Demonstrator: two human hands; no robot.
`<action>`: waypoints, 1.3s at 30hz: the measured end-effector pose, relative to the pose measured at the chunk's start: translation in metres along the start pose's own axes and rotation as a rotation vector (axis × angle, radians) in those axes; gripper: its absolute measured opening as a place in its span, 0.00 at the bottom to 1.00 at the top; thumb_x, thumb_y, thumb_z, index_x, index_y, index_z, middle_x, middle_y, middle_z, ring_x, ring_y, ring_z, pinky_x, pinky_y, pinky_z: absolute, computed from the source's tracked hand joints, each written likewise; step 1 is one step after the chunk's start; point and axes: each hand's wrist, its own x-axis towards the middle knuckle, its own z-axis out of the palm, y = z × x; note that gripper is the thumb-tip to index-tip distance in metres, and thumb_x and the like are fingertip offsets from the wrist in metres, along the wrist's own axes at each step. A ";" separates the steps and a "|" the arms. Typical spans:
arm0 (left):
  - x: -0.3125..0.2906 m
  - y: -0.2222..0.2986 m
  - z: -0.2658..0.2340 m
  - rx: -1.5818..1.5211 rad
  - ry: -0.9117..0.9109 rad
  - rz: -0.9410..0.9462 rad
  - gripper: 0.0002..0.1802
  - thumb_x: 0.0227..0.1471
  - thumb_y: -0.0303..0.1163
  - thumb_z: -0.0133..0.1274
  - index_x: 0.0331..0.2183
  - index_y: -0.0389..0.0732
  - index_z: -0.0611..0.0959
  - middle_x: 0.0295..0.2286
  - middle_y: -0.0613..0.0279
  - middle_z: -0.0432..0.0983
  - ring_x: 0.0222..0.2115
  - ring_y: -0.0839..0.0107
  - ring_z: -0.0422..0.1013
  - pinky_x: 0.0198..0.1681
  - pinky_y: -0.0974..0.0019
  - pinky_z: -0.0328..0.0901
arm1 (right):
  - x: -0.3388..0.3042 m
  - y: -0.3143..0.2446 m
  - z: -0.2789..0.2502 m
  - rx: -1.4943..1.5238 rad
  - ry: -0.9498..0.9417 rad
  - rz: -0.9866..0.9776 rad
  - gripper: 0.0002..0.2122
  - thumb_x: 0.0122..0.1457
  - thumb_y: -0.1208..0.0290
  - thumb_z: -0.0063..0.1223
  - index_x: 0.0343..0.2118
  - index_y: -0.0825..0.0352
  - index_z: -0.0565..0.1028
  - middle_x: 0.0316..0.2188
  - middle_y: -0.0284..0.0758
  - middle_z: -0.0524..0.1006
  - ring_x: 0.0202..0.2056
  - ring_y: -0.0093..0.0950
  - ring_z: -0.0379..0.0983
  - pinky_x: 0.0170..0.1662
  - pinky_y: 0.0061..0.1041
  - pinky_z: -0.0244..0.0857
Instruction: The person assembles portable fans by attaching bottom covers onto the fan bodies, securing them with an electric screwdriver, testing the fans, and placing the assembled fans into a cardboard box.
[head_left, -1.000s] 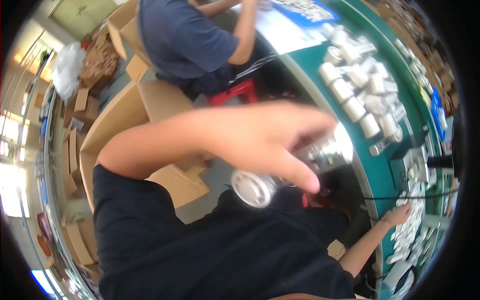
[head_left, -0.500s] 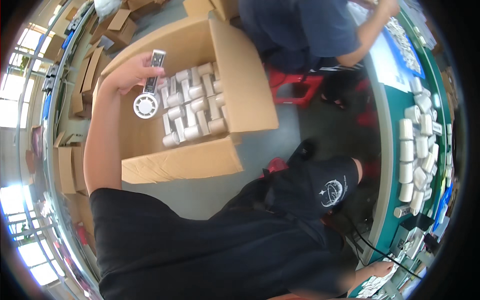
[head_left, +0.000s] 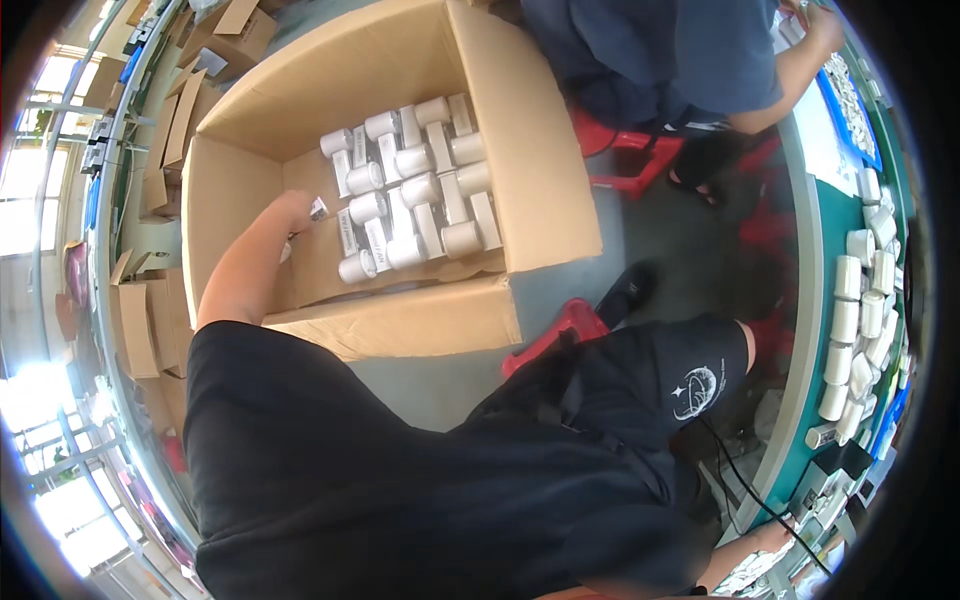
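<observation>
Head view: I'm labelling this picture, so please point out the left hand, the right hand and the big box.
Left hand (head_left: pixel 290 212): head view, middle of the hand.
Right hand (head_left: pixel 773 537): head view, middle of the hand.
Big box (head_left: pixel 525 150): head view, bare cardboard on its right side.

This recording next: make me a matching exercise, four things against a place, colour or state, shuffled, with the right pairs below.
Things
1. Left hand
2. Right hand
3. Co-worker's shirt
4. Packed white units

Place, colour or state
A. Dark blue
B. Lying in rows inside the carton
C. At the green bench, lower right of the picture
D. Holding a separate white unit

Pairs: 1-D; 2-C; 3-A; 4-B
</observation>
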 end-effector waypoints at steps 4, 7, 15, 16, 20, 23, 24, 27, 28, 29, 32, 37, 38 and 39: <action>-0.017 0.003 -0.008 0.292 -0.021 0.101 0.25 0.32 0.34 0.64 0.39 0.50 0.78 0.37 0.55 0.75 0.42 0.57 0.70 0.47 0.51 0.63 | -0.018 -0.037 -0.003 -0.052 -0.045 -0.014 0.25 0.57 0.48 0.37 0.40 0.65 0.77 0.39 0.41 0.77 0.41 0.42 0.71 0.45 0.35 0.63; -0.014 0.016 -0.015 0.496 0.081 0.203 0.23 0.36 0.34 0.60 0.40 0.54 0.77 0.44 0.54 0.70 0.49 0.60 0.65 0.53 0.53 0.58 | -0.019 -0.034 -0.017 -0.028 -0.033 0.021 0.28 0.54 0.42 0.35 0.41 0.61 0.77 0.41 0.43 0.76 0.41 0.45 0.71 0.47 0.39 0.62; 0.002 0.014 -0.003 0.698 0.329 0.289 0.17 0.43 0.32 0.54 0.40 0.49 0.77 0.51 0.53 0.64 0.56 0.62 0.56 0.58 0.53 0.53 | -0.021 -0.040 -0.020 -0.138 -0.073 -0.008 0.25 0.56 0.47 0.38 0.40 0.65 0.77 0.37 0.42 0.78 0.38 0.43 0.73 0.44 0.37 0.63; 0.007 0.011 -0.003 0.569 0.297 0.189 0.16 0.44 0.32 0.52 0.39 0.45 0.77 0.48 0.52 0.67 0.54 0.61 0.60 0.56 0.54 0.55 | -0.023 -0.043 -0.019 -0.139 -0.080 0.002 0.25 0.56 0.48 0.38 0.40 0.65 0.77 0.38 0.41 0.78 0.39 0.43 0.73 0.44 0.37 0.63; -0.010 0.025 -0.025 0.225 0.081 -0.123 0.13 0.48 0.29 0.48 0.38 0.37 0.75 0.40 0.49 0.74 0.44 0.56 0.71 0.48 0.56 0.65 | -0.021 -0.036 -0.016 -0.123 -0.068 0.018 0.25 0.55 0.47 0.38 0.40 0.64 0.77 0.38 0.41 0.77 0.39 0.42 0.72 0.44 0.36 0.63; 0.016 -0.006 0.003 0.196 -0.041 -0.098 0.18 0.43 0.36 0.56 0.37 0.38 0.77 0.37 0.49 0.76 0.39 0.55 0.73 0.41 0.56 0.68 | -0.015 -0.032 -0.015 -0.105 -0.081 -0.001 0.25 0.56 0.47 0.38 0.40 0.65 0.77 0.38 0.41 0.77 0.39 0.42 0.72 0.44 0.35 0.63; 0.018 -0.011 0.008 0.216 -0.176 -0.045 0.21 0.40 0.40 0.59 0.37 0.38 0.78 0.36 0.50 0.76 0.38 0.54 0.73 0.41 0.56 0.67 | -0.010 -0.030 -0.013 -0.097 -0.081 -0.024 0.25 0.56 0.47 0.38 0.40 0.65 0.77 0.38 0.41 0.77 0.39 0.42 0.72 0.44 0.35 0.63; 0.006 0.000 0.012 0.195 -0.133 -0.002 0.22 0.37 0.42 0.61 0.35 0.40 0.80 0.36 0.50 0.76 0.38 0.55 0.73 0.40 0.56 0.68 | -0.019 -0.041 -0.016 -0.113 -0.091 -0.008 0.26 0.56 0.47 0.38 0.40 0.66 0.77 0.38 0.41 0.77 0.38 0.42 0.72 0.44 0.35 0.63; 0.002 0.006 0.011 0.197 -0.137 -0.001 0.22 0.37 0.42 0.61 0.35 0.40 0.80 0.36 0.50 0.76 0.38 0.55 0.73 0.40 0.56 0.68 | -0.017 -0.035 -0.015 -0.118 -0.093 -0.009 0.26 0.56 0.47 0.38 0.40 0.66 0.77 0.38 0.41 0.77 0.38 0.42 0.72 0.44 0.35 0.63; -0.003 0.018 0.003 0.188 -0.143 -0.038 0.21 0.38 0.42 0.61 0.35 0.41 0.81 0.37 0.51 0.76 0.39 0.56 0.72 0.41 0.57 0.68 | -0.014 -0.027 -0.014 -0.109 -0.081 -0.025 0.26 0.56 0.47 0.38 0.40 0.66 0.77 0.38 0.41 0.77 0.38 0.41 0.72 0.44 0.35 0.63; -0.006 0.009 0.005 0.115 -0.164 -0.094 0.20 0.37 0.41 0.62 0.35 0.43 0.81 0.37 0.53 0.77 0.40 0.57 0.72 0.42 0.58 0.68 | -0.012 -0.033 -0.010 -0.096 -0.076 -0.038 0.26 0.57 0.47 0.37 0.40 0.66 0.77 0.38 0.41 0.77 0.39 0.41 0.72 0.44 0.35 0.63; -0.015 0.010 -0.001 0.162 -0.136 0.074 0.19 0.40 0.35 0.59 0.38 0.44 0.79 0.34 0.50 0.77 0.38 0.54 0.73 0.41 0.57 0.68 | -0.015 -0.037 -0.013 -0.087 -0.086 -0.027 0.25 0.57 0.48 0.37 0.40 0.64 0.77 0.38 0.40 0.77 0.39 0.41 0.72 0.44 0.36 0.64; -0.016 0.011 -0.001 0.224 -0.093 0.088 0.16 0.41 0.31 0.56 0.38 0.45 0.79 0.36 0.51 0.76 0.39 0.56 0.72 0.41 0.57 0.68 | -0.019 -0.042 -0.015 -0.082 -0.091 -0.033 0.24 0.57 0.48 0.38 0.40 0.64 0.77 0.38 0.40 0.77 0.39 0.41 0.72 0.44 0.36 0.64; -0.018 0.012 -0.001 0.285 -0.049 0.100 0.15 0.43 0.27 0.53 0.38 0.47 0.79 0.39 0.53 0.75 0.40 0.57 0.72 0.42 0.57 0.67 | -0.022 -0.045 -0.015 -0.076 -0.096 -0.040 0.24 0.57 0.49 0.38 0.40 0.64 0.77 0.37 0.40 0.77 0.38 0.41 0.72 0.44 0.36 0.64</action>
